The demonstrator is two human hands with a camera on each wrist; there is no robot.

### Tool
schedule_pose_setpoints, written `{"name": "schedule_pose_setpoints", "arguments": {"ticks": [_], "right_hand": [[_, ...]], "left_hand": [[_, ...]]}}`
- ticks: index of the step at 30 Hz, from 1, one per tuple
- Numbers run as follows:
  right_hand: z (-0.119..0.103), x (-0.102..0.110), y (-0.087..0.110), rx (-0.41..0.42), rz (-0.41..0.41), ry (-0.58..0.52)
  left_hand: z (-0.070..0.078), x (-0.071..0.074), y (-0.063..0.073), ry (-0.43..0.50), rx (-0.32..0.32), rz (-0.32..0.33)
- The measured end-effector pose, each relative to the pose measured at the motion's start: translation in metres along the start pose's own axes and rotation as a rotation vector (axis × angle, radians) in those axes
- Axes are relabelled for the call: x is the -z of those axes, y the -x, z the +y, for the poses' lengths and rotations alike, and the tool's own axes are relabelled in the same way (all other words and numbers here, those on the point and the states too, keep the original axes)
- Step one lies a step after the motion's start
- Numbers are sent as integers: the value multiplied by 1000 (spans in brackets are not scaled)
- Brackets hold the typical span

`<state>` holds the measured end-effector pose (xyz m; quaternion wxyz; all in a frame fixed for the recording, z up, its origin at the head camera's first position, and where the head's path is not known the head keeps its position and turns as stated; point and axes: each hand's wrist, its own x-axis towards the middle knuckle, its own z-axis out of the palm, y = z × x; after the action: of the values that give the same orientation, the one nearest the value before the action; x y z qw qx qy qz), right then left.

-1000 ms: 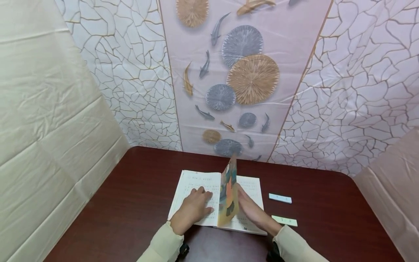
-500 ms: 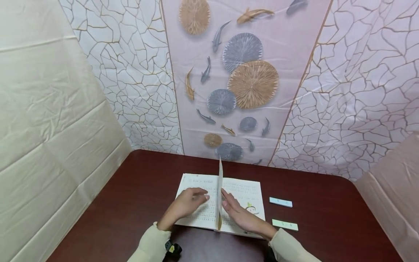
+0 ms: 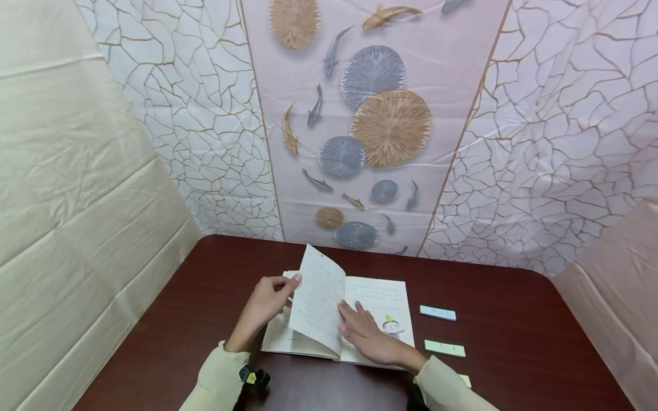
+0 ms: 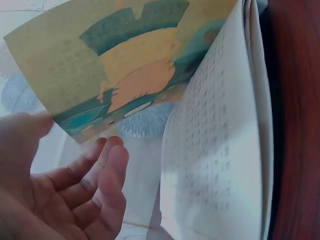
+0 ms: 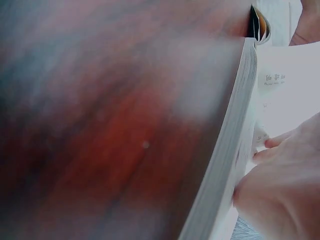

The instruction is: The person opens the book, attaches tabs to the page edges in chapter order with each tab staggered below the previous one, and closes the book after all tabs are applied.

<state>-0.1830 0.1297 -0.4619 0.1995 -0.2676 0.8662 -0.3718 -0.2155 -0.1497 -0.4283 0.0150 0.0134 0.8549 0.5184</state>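
Note:
An open book (image 3: 382, 290) lies on the dark red-brown table, text on its pages and a small cartoon figure on the right one. One page (image 3: 320, 297) stands lifted, leaning over the left half. At its outer edge my left hand (image 3: 264, 301) pinches it between thumb and fingers. The left wrist view shows this page's underside, a coloured illustration (image 4: 142, 67), with the thumb and fingertips by its corner. My right hand (image 3: 369, 338) rests on the right page near the spine, fingers extended. In the right wrist view, that hand (image 5: 285, 180) lies beyond the book's thick page edges.
A blue strip (image 3: 437, 313) and a green strip (image 3: 444, 349) lie right of the book. Part of a yellow strip (image 3: 465, 380) shows beside the right sleeve. A patterned cloth wall (image 3: 360, 171) stands behind the table (image 3: 493, 319).
The lifted page has swung from upright over the spine toward the left. My left hand has moved from the left page to its edge; the right hand has settled on the right page.

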Motion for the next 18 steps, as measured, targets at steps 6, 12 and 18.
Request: {"name": "schedule_pose_setpoints", "arguments": {"ticks": [6, 12, 18], "right_hand": [[3, -4, -1, 24, -4, 90], [1, -5, 1, 35, 6, 137], [-2, -7, 1, 41, 19, 161]], "left_hand": [[-5, 10, -1, -76, 0, 10], [-16, 15, 1, -182, 8, 18], [-26, 16, 2, -297, 60, 37]]}}
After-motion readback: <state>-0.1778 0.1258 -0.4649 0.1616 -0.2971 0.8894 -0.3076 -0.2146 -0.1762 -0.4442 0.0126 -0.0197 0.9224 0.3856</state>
